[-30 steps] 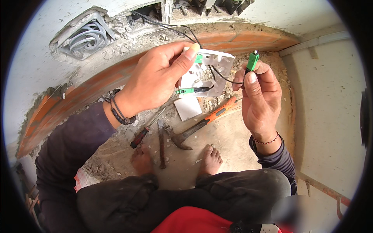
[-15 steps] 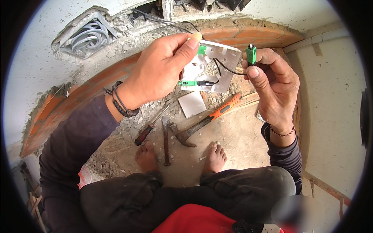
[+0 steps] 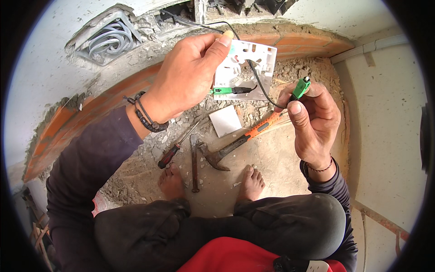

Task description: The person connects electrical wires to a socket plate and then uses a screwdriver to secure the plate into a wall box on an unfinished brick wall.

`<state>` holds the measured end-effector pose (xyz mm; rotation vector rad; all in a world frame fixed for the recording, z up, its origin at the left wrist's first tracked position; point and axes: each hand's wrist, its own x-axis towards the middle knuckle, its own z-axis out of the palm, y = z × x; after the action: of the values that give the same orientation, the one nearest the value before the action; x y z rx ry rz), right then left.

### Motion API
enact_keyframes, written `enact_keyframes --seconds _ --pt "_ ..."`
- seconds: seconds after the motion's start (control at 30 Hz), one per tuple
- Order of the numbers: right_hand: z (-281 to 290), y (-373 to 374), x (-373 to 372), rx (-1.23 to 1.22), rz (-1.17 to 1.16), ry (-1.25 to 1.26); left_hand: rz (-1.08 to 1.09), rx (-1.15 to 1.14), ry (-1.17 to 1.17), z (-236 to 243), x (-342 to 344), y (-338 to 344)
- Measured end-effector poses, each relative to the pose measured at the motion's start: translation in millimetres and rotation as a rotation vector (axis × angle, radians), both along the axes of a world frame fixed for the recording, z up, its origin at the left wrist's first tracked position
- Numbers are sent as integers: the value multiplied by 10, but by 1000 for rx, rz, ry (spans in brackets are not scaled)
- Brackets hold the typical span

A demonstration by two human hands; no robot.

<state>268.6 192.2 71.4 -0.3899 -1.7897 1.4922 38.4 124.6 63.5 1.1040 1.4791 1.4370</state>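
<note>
My left hand (image 3: 192,75) is closed on the upper left edge of a white plastic fiber outlet box (image 3: 266,59), thumb on its front. A green fiber connector (image 3: 222,91) with a black boot sits in the box's lower left corner, its tip past the edge. My right hand (image 3: 317,120) pinches a second green fiber connector (image 3: 301,88), apart from the box and tilted up to the right. A black cable (image 3: 262,86) runs from the box to this connector. Another stretch of black cable (image 3: 216,22) leads from the wall opening to behind my left hand.
On the floor lie a claw hammer (image 3: 222,157) with an orange grip, a screwdriver (image 3: 168,155), a flat metal chisel (image 3: 195,167) and a white square cover (image 3: 225,121). Rubble lies along the brick wall (image 3: 90,109). Coiled grey conduit (image 3: 111,41) sits in a wall recess.
My right hand has moved down with its connector, which now leans to the right. The box has risen slightly and turned, showing its inside more squarely.
</note>
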Motion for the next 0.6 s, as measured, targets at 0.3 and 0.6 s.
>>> enact_keyframes --seconds 0.3,0.6 --pt "-61 -49 40 -66 4 -1 3 -58 -232 115 45 -47" --pt "-142 -114 50 53 -19 -21 -107 -83 -275 58 -32 -33"
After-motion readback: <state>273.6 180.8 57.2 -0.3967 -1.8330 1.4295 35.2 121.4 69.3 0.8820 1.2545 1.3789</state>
